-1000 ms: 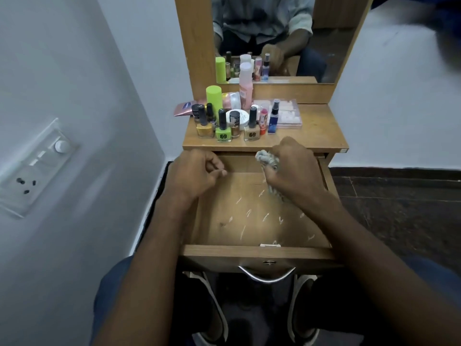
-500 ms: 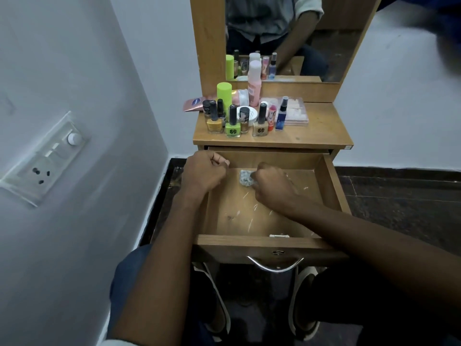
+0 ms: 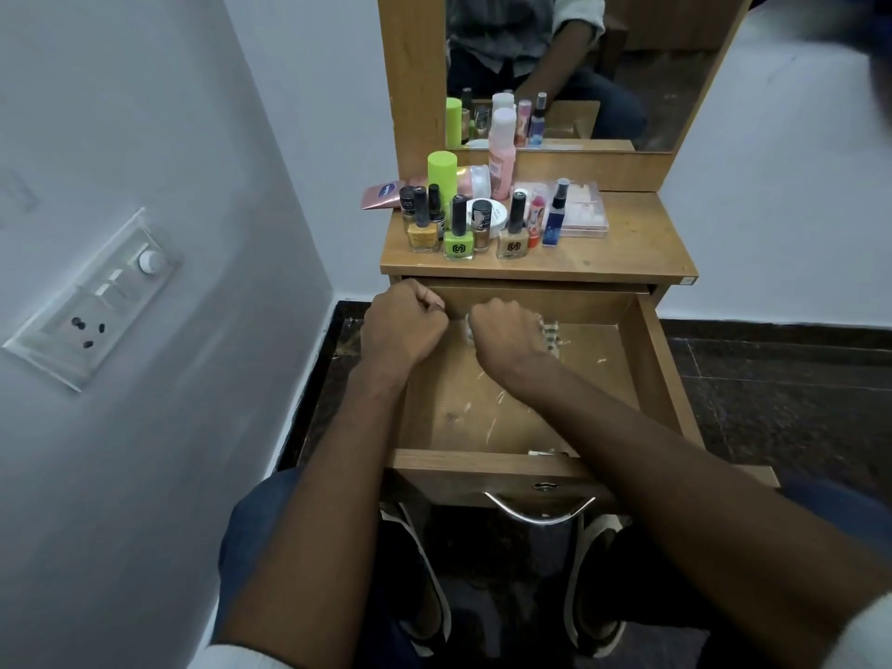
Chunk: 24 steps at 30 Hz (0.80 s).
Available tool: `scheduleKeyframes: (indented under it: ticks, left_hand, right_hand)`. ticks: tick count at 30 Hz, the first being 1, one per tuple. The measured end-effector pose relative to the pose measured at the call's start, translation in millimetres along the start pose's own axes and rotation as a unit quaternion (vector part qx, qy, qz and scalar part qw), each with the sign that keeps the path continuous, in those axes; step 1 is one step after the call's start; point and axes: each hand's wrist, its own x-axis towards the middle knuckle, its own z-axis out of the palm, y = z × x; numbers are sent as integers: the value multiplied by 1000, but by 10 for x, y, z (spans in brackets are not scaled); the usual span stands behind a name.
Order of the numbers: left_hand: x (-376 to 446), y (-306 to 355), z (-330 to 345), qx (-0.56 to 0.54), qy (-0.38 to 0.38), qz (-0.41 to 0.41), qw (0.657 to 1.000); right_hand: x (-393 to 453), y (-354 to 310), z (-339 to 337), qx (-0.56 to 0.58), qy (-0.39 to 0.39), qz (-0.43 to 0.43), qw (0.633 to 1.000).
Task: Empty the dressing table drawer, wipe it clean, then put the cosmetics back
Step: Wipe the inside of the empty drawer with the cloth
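The wooden drawer [image 3: 661, 374] of the dressing table stands pulled out, its scratched floor bare. My right hand [image 3: 507, 342] is shut on a crumpled checked cloth [image 3: 549, 333] pressed down at the drawer's back left. My left hand [image 3: 403, 325] is a closed fist resting on the drawer's left wall near the back; it holds nothing that I can see. The cosmetics stand on the table top [image 3: 627, 255]: nail polish bottles [image 3: 458, 234], a lime green tube [image 3: 441, 173], a pink bottle [image 3: 502, 152], a blue spray bottle [image 3: 556, 214], a white jar and a clear flat case [image 3: 584, 210].
A mirror [image 3: 579, 65] rises behind the table top. A white wall with a switch and socket panel [image 3: 96, 301] is close on the left. The drawer front carries a metal handle [image 3: 538, 511]. My knees and shoes are under the drawer, on a dark floor.
My right hand has carried the cloth from the drawer's middle back toward the back left corner, close to my left fist. The left hand has stayed on the drawer's left wall.
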Motion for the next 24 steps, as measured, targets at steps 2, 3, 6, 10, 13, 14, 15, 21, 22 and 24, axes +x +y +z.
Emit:
scheduleKeyframes:
  ticks: [2, 3, 6, 10, 13, 14, 15, 21, 22, 24]
  left_hand:
    - [-13, 33, 0, 11, -1, -3, 1000]
    - [-15, 44, -7, 17, 3, -3, 1000]
    - [-21, 55, 0, 38, 6, -3, 999]
    - [-43, 65, 27, 68, -9, -10, 998]
    - [-91, 130, 78, 136, -10, 3, 991]
    - [-112, 177, 108, 170, -9, 7, 985]
    - [-137, 222, 132, 200, -6, 6, 980]
    - [-131, 204, 169, 228, 19, -13, 973]
    - [-132, 199, 168, 231, 19, -10, 973]
    - [-123, 205, 178, 234, 18, -6, 972]
  right_hand:
    - [-12, -92, 0, 17, 0, -66, 998]
    - [-13, -109, 12, 24, -1, -95, 995]
    - [-39, 55, 15, 25, -16, -54, 998]
    - [-96, 387, 5, -15, 39, 92, 995]
    - [-97, 351, 47, 3, 35, 51, 998]
    - [-102, 312, 56, 13, 22, 13, 1000]
    - [-102, 282, 72, 23, 6, -21, 999]
    - [-134, 863, 60, 124, -9, 62, 990]
    - [-176, 1021, 58, 123, 5, 95, 988]
    - [-265, 1217, 46, 113, 45, 135, 983]
